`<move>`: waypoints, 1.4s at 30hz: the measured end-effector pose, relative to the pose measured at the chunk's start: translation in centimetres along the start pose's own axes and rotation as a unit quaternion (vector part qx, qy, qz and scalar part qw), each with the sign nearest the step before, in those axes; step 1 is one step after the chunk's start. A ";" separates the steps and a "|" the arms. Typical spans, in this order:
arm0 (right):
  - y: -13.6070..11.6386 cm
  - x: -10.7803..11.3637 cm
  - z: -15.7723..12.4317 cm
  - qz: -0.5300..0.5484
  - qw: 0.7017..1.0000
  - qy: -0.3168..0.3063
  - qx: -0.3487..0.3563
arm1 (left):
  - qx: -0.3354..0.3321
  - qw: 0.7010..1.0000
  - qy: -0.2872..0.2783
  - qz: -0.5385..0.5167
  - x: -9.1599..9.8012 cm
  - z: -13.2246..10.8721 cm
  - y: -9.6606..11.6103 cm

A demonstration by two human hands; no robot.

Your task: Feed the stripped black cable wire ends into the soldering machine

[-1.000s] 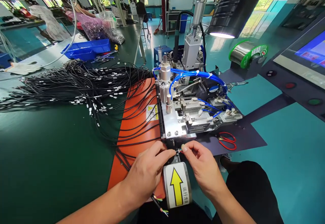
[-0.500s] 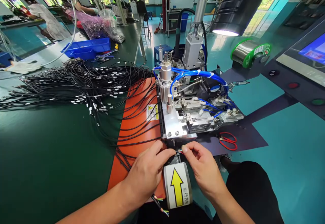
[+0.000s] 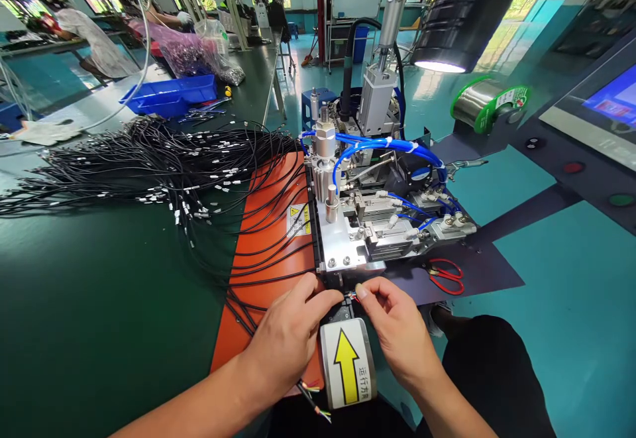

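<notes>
My left hand (image 3: 291,325) is closed, thumb and forefinger pinching a black cable at the front of the metal machine (image 3: 342,239); its fingertips are partly hidden. Facing it, my right hand (image 3: 395,325) pinches the thin coloured wires (image 3: 353,296) at the cable's end, over a small dark fixture (image 3: 340,312). Just below is a guard plate with a yellow arrow (image 3: 346,368). Under my left wrist stick out stripped cable ends (image 3: 318,409) with bare coloured wires. Several black cables (image 3: 278,252) run across the orange sheet (image 3: 258,219) into the machine's left side.
A big heap of black cables (image 3: 149,160) covers the bench's far left, with a blue bin (image 3: 171,95) behind. Red-handled scissors (image 3: 446,275) lie right of the machine. A solder spool (image 3: 489,103), a lamp (image 3: 450,17) and a screen panel (image 3: 613,107) stand right. Co-workers sit far left.
My hands stay almost still at the fixture, with the coloured wires between them shifting very slightly. In the background, a co-worker's gloved hand has come into view.
</notes>
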State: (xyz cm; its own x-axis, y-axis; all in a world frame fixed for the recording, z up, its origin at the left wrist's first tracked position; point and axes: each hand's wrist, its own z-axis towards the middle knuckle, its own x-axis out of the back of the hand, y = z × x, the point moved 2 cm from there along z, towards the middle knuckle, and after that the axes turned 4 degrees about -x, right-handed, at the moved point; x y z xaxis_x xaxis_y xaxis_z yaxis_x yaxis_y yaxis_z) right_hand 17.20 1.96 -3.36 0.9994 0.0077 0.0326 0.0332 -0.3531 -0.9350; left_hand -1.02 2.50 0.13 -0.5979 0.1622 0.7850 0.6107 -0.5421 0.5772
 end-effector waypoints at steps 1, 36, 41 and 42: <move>0.0 0.0 0.0 -0.002 1.000 0.000 0.000 | 0.000 1.000 0.000 0.000 0.0 0.0 0.0; 0.2 -0.1 0.0 -0.003 1.000 0.021 0.012 | 0.004 1.000 -0.003 0.004 0.1 0.2 0.1; 0.3 -0.1 0.0 -0.009 1.000 0.026 0.015 | 0.007 1.000 -0.004 -0.001 0.0 0.1 0.1; 0.4 0.0 0.0 -0.012 0.999 0.027 0.017 | 0.007 1.000 -0.005 -0.002 0.0 0.1 0.1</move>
State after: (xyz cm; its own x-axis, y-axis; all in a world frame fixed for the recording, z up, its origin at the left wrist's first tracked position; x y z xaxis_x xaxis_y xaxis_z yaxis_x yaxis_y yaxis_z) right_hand 17.18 1.85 -3.70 0.9967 -0.0359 0.0733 0.0579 -0.3211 -0.9453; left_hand -0.94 2.56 0.21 -0.5951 0.1714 0.7852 0.6163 -0.5298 0.5827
